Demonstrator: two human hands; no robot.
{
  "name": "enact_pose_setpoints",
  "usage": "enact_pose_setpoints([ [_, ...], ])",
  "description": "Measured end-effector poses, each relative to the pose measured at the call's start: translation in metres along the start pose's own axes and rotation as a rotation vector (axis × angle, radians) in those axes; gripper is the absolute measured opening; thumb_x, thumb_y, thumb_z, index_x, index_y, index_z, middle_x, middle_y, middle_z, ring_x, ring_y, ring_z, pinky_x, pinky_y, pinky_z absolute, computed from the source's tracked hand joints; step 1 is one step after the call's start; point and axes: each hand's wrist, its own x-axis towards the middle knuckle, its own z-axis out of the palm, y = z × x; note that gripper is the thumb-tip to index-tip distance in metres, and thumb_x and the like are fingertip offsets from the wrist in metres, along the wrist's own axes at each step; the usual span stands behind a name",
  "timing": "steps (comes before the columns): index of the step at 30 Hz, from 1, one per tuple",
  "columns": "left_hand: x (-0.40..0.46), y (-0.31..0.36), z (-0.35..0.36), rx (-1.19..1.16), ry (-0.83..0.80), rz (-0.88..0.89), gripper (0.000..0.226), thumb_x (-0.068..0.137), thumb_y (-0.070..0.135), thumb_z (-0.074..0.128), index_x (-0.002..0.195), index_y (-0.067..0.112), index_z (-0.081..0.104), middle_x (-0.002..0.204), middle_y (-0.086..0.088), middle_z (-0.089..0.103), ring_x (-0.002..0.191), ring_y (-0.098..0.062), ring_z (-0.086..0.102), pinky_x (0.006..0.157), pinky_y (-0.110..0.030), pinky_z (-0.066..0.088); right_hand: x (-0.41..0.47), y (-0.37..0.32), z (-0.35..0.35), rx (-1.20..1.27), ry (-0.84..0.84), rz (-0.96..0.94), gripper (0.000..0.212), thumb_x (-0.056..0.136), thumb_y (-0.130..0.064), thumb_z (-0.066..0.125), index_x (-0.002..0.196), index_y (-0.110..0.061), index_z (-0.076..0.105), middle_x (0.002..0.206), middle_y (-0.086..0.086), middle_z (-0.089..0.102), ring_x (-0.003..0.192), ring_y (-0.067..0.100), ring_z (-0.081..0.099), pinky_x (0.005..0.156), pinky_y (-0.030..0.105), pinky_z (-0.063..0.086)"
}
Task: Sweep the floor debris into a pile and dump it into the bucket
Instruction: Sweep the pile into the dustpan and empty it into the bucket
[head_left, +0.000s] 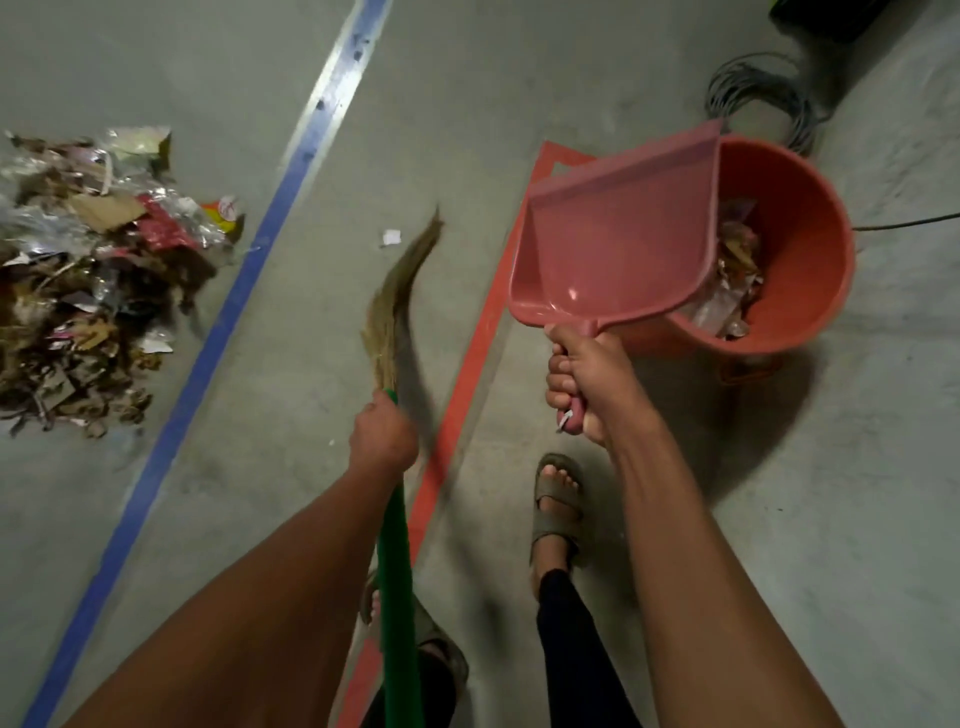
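Observation:
My right hand (584, 382) grips the handle of a pink dustpan (613, 244), tipped with its lip over the rim of an orange bucket (810, 260). Scraps of paper and plastic lie inside the bucket. My left hand (382, 434) holds a broom by its green handle (397, 571); its straw bristles (400, 291) curve up above the floor, between the blue and orange lines. A large pile of debris (88, 275), made of cardboard bits, wrappers and clear plastic, lies on the floor at the far left.
A blue tape line (234, 291) and an orange tape line (467, 374) run across the grey concrete floor. A small white scrap (391, 237) lies between them. A coil of grey cable (758, 98) sits behind the bucket. My sandalled foot (556, 504) stands below the dustpan.

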Motion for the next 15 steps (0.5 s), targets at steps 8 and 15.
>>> enact_pose_setpoints([
  [8, -0.013, -0.076, -0.052, -0.133, 0.121, 0.072, 0.057, 0.099, 0.01, 0.046, 0.154, 0.014, 0.033, 0.134, -0.018, 0.058, 0.116, -0.041, 0.061, 0.1, -0.054, 0.052, -0.028, 0.013, 0.1, 0.018, -0.113, 0.039, 0.028, 0.1, -0.014, 0.056, 0.074, -0.016, 0.044, 0.051, -0.005, 0.029, 0.036, 0.007, 0.026, 0.037, 0.018, 0.022],
  [15, 0.007, -0.074, -0.082, -0.17, 0.147, 0.312, 0.052, 0.107, 0.023, 0.041, 0.158, 0.019, 0.031, 0.145, -0.012, 0.054, 0.124, -0.034, 0.057, 0.103, -0.047, 0.048, -0.03, 0.012, 0.158, 0.032, -0.191, 0.034, 0.028, 0.1, -0.014, 0.057, 0.075, -0.016, 0.045, 0.055, -0.002, 0.029, 0.037, 0.008, 0.027, 0.036, 0.02, 0.023],
])
